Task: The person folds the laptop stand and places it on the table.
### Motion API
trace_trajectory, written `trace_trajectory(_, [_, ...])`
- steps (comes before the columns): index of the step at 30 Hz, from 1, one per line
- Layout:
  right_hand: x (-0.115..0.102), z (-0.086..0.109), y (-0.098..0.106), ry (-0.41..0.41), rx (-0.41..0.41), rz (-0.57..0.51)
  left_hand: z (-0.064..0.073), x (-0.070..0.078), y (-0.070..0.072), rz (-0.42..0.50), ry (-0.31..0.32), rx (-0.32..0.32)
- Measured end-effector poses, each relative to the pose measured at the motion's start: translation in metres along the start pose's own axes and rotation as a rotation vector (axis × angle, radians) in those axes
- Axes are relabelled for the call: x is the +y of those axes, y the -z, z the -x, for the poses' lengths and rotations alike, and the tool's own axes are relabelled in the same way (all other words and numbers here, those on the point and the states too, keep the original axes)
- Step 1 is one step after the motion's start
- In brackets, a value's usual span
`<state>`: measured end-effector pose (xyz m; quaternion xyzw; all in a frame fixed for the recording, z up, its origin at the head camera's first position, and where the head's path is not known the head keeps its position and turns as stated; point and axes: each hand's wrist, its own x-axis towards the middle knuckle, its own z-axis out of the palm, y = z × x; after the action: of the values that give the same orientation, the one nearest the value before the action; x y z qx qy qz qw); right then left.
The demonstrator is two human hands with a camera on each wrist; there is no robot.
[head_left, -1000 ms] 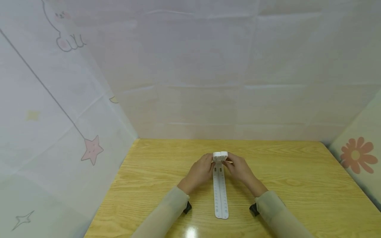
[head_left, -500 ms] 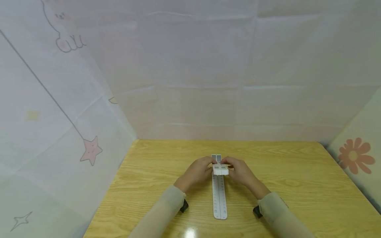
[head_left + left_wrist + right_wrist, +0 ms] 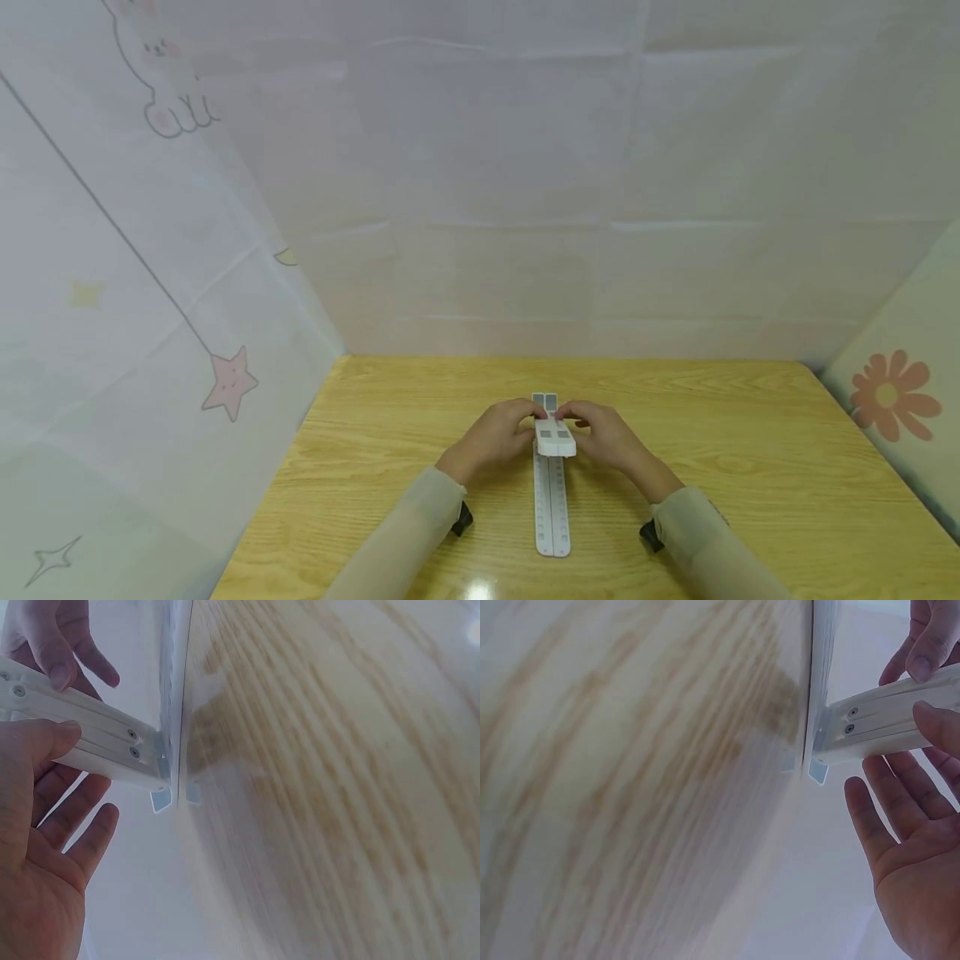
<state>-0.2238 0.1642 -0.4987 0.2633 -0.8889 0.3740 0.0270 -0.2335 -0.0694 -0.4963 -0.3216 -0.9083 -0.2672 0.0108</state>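
A white folding laptop stand (image 3: 551,508) lies lengthwise on the table, its two notched bars side by side. Its raised arm (image 3: 556,442) leans toward me above the bars, with grey pads on its top. My left hand (image 3: 495,429) pinches this arm from the left between thumb and fingers. From the right, my right hand (image 3: 609,435) grips the same arm with thumb on the near face. In the left wrist view the arm (image 3: 105,735) stands out from the base, screws showing. The right wrist view shows my right hand (image 3: 922,847) with some fingers spread below the arm.
The wood-grain table (image 3: 712,467) reaches back to a pale cloth backdrop (image 3: 480,208). Printed cloth with a pink star (image 3: 230,383) hangs on the left, and one with a red flower (image 3: 892,396) on the right. Black wrist straps (image 3: 462,519) sit at the sleeves.
Both hands have swung the stand's arm down toward me, from its steeper tilt. Grey pads on the arm and at the stand's far end have come into view.
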Motion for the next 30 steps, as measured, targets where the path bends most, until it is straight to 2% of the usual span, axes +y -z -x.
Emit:
trace_trajectory(9, [-0.001, 0.0001, 0.0013, 0.011, -0.01, 0.011, -0.0005, 0.0005, 0.0012, 0.013, 0.021, -0.019])
trace_trajectory(15, [0.0009, 0.0014, 0.0002, 0.037, -0.007, 0.027, -0.0011, -0.0005, 0.0004, -0.007, 0.002, -0.035])
trace_trajectory(24, [0.0021, 0.0024, -0.0026, 0.021, -0.039, 0.024, 0.001, -0.0012, -0.0007, -0.046, -0.031, -0.048])
trace_trajectory(30, [0.0029, 0.0032, -0.0051, 0.028, -0.054, 0.061, 0.0022, 0.0015, 0.0016, -0.075, -0.037, -0.061])
